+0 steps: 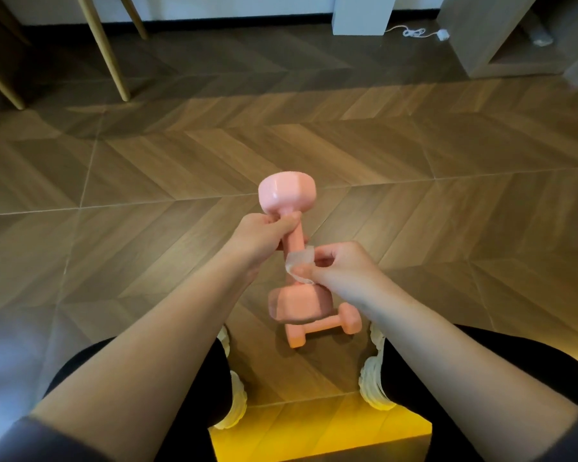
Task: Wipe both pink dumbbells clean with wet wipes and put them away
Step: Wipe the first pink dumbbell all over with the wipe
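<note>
Our left hand grips the dumbbell near its upper head, axis running top-to-bottom mid-frame; just below, our right hand pinches the wet wipe round the handle.

Your pink dumbbell stands near-upright, seemingly a wet wipe round its handle; the second dumbbell lies flat nearer you.

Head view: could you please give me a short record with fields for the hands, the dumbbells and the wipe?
left hand: grips the held dumbbell by its handle, just below the upper head
right hand: pinches the wet wipe against the handle
held dumbbell: in the air, roughly upright
second dumbbell: lying on the wooden floor, below the held one
</note>
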{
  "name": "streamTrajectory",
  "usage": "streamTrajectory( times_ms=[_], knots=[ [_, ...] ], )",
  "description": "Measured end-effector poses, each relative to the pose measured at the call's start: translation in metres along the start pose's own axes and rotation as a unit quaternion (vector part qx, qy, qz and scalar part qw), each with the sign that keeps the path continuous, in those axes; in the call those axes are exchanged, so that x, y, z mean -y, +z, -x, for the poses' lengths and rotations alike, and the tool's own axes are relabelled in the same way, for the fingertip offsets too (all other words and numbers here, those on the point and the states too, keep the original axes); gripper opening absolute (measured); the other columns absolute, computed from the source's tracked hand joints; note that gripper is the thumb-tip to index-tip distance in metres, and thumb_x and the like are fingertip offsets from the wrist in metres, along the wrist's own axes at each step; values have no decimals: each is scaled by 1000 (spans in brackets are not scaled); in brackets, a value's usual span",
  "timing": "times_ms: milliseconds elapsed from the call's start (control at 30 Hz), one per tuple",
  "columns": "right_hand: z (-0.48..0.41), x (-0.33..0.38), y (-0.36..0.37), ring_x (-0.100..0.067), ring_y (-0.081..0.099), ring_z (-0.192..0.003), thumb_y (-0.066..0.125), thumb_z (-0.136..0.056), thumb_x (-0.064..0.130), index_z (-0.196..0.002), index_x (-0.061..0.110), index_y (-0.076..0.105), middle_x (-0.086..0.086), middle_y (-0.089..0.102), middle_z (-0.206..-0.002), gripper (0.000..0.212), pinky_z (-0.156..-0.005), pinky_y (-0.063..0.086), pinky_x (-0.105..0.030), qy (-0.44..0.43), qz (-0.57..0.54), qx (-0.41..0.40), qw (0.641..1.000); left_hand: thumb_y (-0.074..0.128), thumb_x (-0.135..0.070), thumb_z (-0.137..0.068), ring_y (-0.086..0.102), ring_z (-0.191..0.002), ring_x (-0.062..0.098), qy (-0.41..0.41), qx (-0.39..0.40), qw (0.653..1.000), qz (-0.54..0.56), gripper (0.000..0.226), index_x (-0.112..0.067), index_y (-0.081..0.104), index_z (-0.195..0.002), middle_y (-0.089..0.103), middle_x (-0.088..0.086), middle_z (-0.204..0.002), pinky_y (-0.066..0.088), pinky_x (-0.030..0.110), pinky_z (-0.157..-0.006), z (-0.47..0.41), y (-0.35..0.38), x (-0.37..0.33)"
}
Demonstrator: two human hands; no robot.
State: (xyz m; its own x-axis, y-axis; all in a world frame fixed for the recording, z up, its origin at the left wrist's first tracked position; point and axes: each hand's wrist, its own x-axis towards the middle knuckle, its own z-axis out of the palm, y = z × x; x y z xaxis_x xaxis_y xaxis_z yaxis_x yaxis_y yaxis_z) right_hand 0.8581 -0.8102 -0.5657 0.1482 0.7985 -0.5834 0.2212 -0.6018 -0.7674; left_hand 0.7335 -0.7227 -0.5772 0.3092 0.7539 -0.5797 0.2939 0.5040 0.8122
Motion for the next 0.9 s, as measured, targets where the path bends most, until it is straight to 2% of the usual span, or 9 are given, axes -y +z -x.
streamTrajectory(
  times_ms=[67, 167, 200, 267, 367, 433, 600, 733, 900],
  knots=[
    [-6, 0, 0, -7, 60, -69, 76, -83, 25, -77, 20, 72, 5, 70, -75, 9, -60, 43, -21, -16, 50, -42, 998, 62, -23, -96, 68, -70, 21, -8, -28, 1000, 10, 23, -5, 66, -82, 72, 15, -83, 58, 32, -74, -9, 2, 2],
    [-27, -10, -11, -14, 65, -78, 75, -84, 21, -77, 17, 72, -3, 72, -83, 9, -75, 51, -29, 9, 21, -78, 997, 61, -23, -97, 66, -62, 21, -30, -52, 998, 14, 23, -4, 64, -85, 69, 14, -78, 57, 25, -54, -28, 4, 6],
    [-39, -16, -17, -16, 67, -83, 76, -84, 19, -79, 17, 71, -4, 73, -86, 7, -82, 54, -33, 27, -19, -82, 996, 61, -22, -97, 66, -60, 21, -40, -55, 998, 14, 21, -3, 64, -88, 68, 14, -77, 58, 26, -54, -35, 6, 7],
    [-67, -31, -28, -18, 70, -84, 76, -83, 13, -83, 16, 71, -6, 74, -90, 6, -87, 57, -36, 70, -112, -94, 987, 63, -22, -95, 68, -61, 24, -58, -64, 996, 9, 22, 0, 64, -98, 69, 14, -77, 60, 40, -71, -55, 7, 14],
    [-110, -46, -38, -15, 67, -75, 72, -86, 5, -105, 2, 67, -7, 70, -87, 20, -73, 56, -28, 109, -240, -94, 960, 70, -36, -70, 72, -79, 36, -69, -86, 994, -27, 41, -2, 66, -93, 72, 22, -89, 57, 57, -83, -105, 2, 37],
    [-138, -55, -42, -14, 64, -73, 67, -90, 3, -107, 5, 63, -5, 68, -85, 18, -67, 52, -24, 123, -288, -82, 946, 65, -42, -57, 72, -87, 39, -82, -95, 991, -52, 51, -6, 68, -92, 72, 22, -97, 58, 56, -83, -152, -5, 66],
    [-214, -93, -50, -10, 70, -71, 65, -92, 7, -113, 7, 60, -4, 70, -91, 21, -53, 51, -20, 158, -332, -74, 927, 63, -50, -51, 71, -93, 36, -116, -109, 982, -106, 69, -4, 68, -102, 72, 19, -100, 57, 51, -87, -232, -19, 111],
    [-262, -125, -52, -11, 69, -71, 63, -93, 5, -94, 10, 60, -3, 71, -83, 6, -61, 50, -23, 175, -359, -79, 914, 65, -54, -62, 70, -94, 35, -142, -124, 973, -131, 65, -8, 65, -108, 71, 17, -103, 57, 50, -87, -289, -27, 147],
    [-301, -160, -48, -17, 69, -84, 63, -91, 3, -95, 9, 63, -8, 71, -92, 8, -72, 51, -28, 174, -392, -81, 900, 64, -41, -89, 65, -103, 36, -149, -146, 963, -169, 45, -6, 61, -118, 67, 16, -113, 54, 48, -93, -319, -26, 149]
  ],
)
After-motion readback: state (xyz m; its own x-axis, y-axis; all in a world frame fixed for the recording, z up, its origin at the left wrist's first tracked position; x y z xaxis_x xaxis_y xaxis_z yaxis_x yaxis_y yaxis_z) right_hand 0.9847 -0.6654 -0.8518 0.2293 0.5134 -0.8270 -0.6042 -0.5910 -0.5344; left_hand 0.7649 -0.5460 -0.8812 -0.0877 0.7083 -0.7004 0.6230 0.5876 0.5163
